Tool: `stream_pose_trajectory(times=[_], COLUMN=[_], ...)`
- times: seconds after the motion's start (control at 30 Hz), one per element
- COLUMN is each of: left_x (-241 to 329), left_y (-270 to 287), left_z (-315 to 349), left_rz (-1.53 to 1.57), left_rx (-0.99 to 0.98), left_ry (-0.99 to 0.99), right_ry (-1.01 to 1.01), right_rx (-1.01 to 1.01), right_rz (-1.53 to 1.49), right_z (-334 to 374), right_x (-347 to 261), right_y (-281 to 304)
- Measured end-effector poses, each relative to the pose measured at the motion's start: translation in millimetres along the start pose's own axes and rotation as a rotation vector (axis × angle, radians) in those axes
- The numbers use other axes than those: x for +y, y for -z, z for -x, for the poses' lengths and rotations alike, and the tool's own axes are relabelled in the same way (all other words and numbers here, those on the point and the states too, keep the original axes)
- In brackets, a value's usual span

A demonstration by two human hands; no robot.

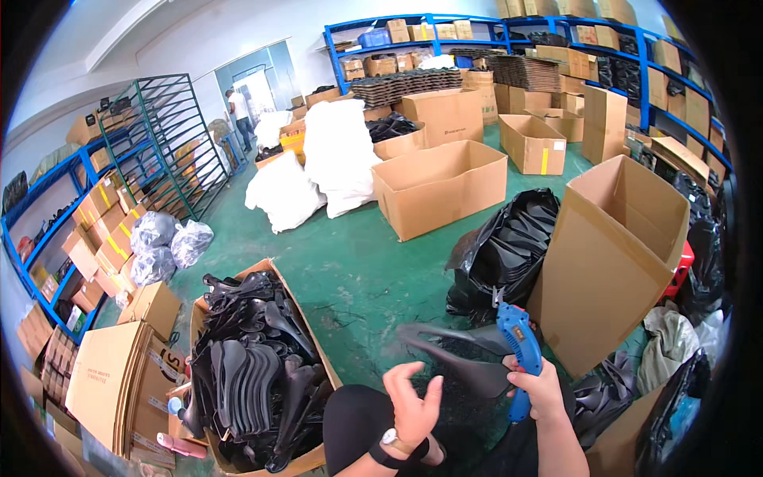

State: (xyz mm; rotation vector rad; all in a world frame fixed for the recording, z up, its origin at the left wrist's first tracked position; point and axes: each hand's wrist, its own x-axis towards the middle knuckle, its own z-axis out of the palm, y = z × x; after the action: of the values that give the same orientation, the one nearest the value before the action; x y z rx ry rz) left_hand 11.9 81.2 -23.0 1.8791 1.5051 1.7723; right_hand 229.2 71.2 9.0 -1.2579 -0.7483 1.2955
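Note:
My right hand [536, 387] is wrapped round the handle of a blue power shears [520, 342], its small metal jaws pointing up and away. Beside it is a black moulded plastic part [465, 366], shaped like a bicycle saddle shell and blurred by motion. Its near end lies close to my right thumb; whether they touch I cannot tell. My left hand [415, 404], with a watch and a dark band at the wrist, is open and empty, just left of that part. At my left stands a cardboard box [327, 362] full of similar black shells [246, 381], some nested in a row.
A tall open carton [588, 278] and a black plastic bag [509, 254] stand at the right. Ahead are a wide open carton [441, 191] and white sacks [342, 159]. Flattened cartons [111, 381] lean at the left. Blue shelving [433, 36] lines the back; a person [240, 119] stands far off.

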Motion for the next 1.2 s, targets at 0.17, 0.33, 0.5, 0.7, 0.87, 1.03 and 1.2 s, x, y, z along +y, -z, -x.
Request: stream_pose_trajectory(times=[0.17, 0.33, 0.5, 0.7, 0.87, 1.03, 1.2], left_x=[-1.6, -16.1, -35.2, -40.1, -26.8, -19.4, -17.2], left_y=[-9.1, -22.3, -28.6, -25.8, -20.0, -13.4, -10.1], left_z=[7.5, 10.1, 20.1, 7.2, -11.1, -20.3, -22.0], left_rz=[1.160, 0.995, 0.801, 0.805, 0.956, 1.143, 1.267], left_rx=[-0.397, -0.283, -0.436, -0.339, -0.220, -0.161, -0.141], left_ry=[1.195, 1.100, 0.883, 0.735, 1.050, 1.137, 1.208], right_ry=[-0.003, 0.275, -0.106, -0.224, -0.445, -0.697, -0.776], right_rx=[-0.123, -0.187, -0.334, -0.582, -0.535, -0.652, -0.669], right_rz=[0.054, 0.358, -0.168, -0.368, -0.217, -0.233, -0.325], right_z=[11.0, 11.5, 29.8, 42.6, 47.1, 66.2, 73.6], right_x=[17.6, 36.2, 14.2, 9.8, 43.2, 61.3, 69.7], right_y=[-21.8, 4.3, 2.3, -4.9, 26.9, 34.0, 28.1])
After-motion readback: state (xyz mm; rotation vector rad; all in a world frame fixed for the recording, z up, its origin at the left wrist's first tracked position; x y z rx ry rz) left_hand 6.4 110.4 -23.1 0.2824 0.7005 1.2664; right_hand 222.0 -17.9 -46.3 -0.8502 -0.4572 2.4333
